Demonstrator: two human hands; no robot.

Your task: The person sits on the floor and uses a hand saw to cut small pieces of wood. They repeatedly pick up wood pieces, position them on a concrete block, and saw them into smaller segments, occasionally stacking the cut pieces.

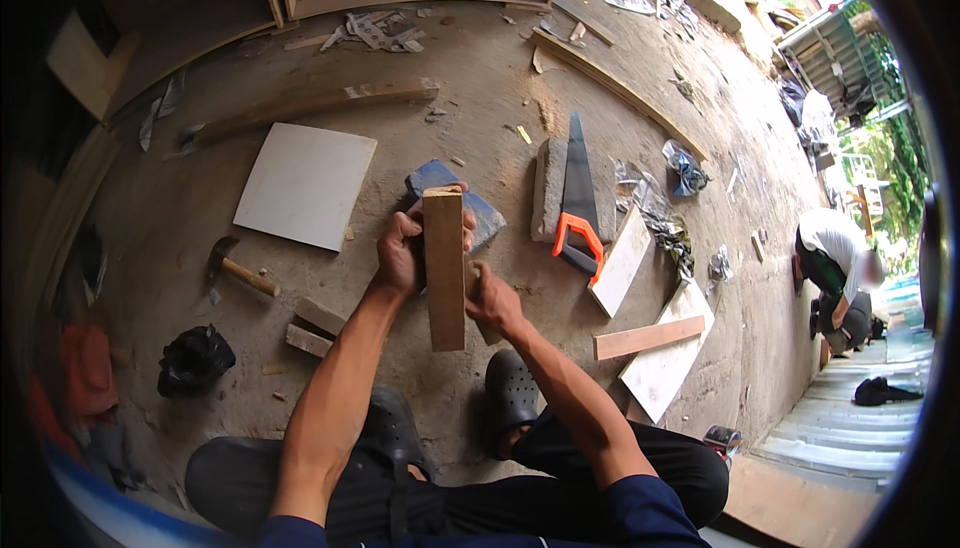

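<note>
A rectangular wooden block [445, 283] stands lengthwise before me, above the floor between my feet. My left hand [402, 253] grips its upper part, with fingertips wrapped round to the right side. My right hand [495, 305] is closed close against the block's right face. A brownish edge shows below those fingers, but what they hold is mostly hidden. Just beyond the block lies a worn blue piece [480, 216] on the floor.
A handsaw [580, 183] with an orange-black handle leans over a grey concrete block [547, 188]. A hammer [243, 270], a white square board [305, 186], a black plastic bag [196, 360] and wood strips [650, 336] lie around. Someone in a white shirt [835, 248] bends over at far right.
</note>
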